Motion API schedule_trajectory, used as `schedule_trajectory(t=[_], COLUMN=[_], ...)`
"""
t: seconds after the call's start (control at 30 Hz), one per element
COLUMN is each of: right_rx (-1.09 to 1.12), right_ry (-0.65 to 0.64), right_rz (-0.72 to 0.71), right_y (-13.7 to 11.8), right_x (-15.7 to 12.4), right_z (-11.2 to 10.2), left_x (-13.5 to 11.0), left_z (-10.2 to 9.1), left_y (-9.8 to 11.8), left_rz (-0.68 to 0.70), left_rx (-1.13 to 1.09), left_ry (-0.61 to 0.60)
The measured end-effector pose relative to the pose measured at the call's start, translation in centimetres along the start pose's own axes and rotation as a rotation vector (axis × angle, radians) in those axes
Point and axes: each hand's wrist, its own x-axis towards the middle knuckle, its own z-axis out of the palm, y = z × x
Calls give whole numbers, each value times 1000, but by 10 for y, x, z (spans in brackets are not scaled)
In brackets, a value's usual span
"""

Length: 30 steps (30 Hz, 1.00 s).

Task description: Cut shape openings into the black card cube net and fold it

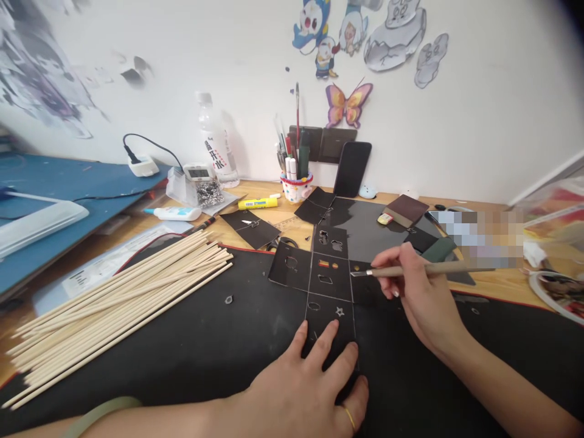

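A black card (298, 281) shaped like a cross, with pale fold lines, lies on the black mat (205, 365). Small shapes are cut or drawn on its panels, among them a star, an oval and a diamond. My left hand (314, 377) rests with fingers spread on the card's lower panel, just below the star. Pinched in my right hand (417, 292) is a craft knife (438, 267) with a slim grey-brown handle. Its blade points left, close to the fold line at the card's right panel. I cannot tell whether the tip touches.
Wooden sticks (123, 310) lie in a heap at left. Farther back are a yellow glue stick (258, 203), a pen cup (296, 187), a water bottle (218, 149) and a phone (353, 169). Black scissors (281, 244) sit partly under the card. A small scrap (229, 299) lies on the mat.
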Motion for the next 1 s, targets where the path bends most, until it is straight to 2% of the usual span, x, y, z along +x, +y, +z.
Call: schedule_trajectory(t=[0.2, 0.3, 0.37, 0.43, 0.53, 0.67, 0.83, 0.9, 1.0], right_rx=[20, -9, -60, -126, -186, -240, -289, -307, -330], right_ry=[12, 1, 11, 28, 24, -23, -36, -21, -6], right_rz=[36, 49, 53, 43, 27, 47, 172, 197, 149], right_y=[-1, -1, 1, 4, 8, 13, 12, 9, 6], right_x=[-1, -1, 1, 3, 8, 12, 13, 12, 10], right_z=[-3, -5, -8, -11, -17, -21, -20, -19, -18], left_x=[-6, -6, -4, -1, 3, 7, 6, 3, -2], left_z=[-9, -5, 2, 10, 16, 7, -6, -8, -10], left_y=[-9, -9, -6, -3, -2, -6, -10, -9, -5], left_rz=[185, 224, 159, 76, 86, 123, 177, 118, -45], left_rx=[-47, -117, -105, -37, 37, -9, -32, -16, 59], left_ry=[-88, -114, -52, 81, 226, 172, 86, 54, 61])
